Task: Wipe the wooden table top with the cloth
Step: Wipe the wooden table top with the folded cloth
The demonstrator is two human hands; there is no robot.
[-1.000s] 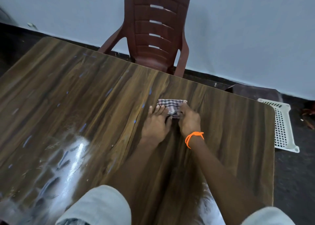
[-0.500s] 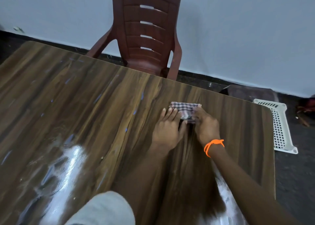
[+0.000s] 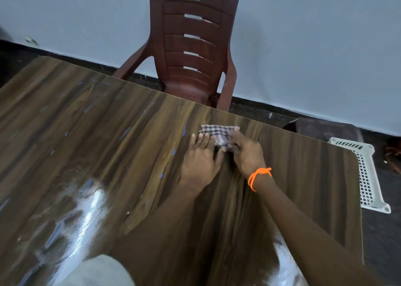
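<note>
- A dark wood-grain table top (image 3: 108,144) fills most of the view, seen from above by the person leaning over it.
- A small folded checked cloth (image 3: 218,133) lies flat on the table near its far edge, right of centre.
- The left hand (image 3: 199,162) rests palm down on the wood, fingers straight and held close together, its fingertips at the cloth's near left edge.
- The right hand (image 3: 247,153) lies on the cloth's right side, fingers curled over it and gripping the fabric against the table.
- An orange thread band (image 3: 258,177) circles the right wrist.
- The two hands sit just beside each other, thumbs nearly meeting.
- Pale shiny streaks (image 3: 86,216) mark the near left of the table.
- A brown plastic armchair (image 3: 193,47) stands beyond the far edge, against a pale wall.
- A white perforated plastic basket (image 3: 366,177) lies on the dark floor past the table's right edge.
</note>
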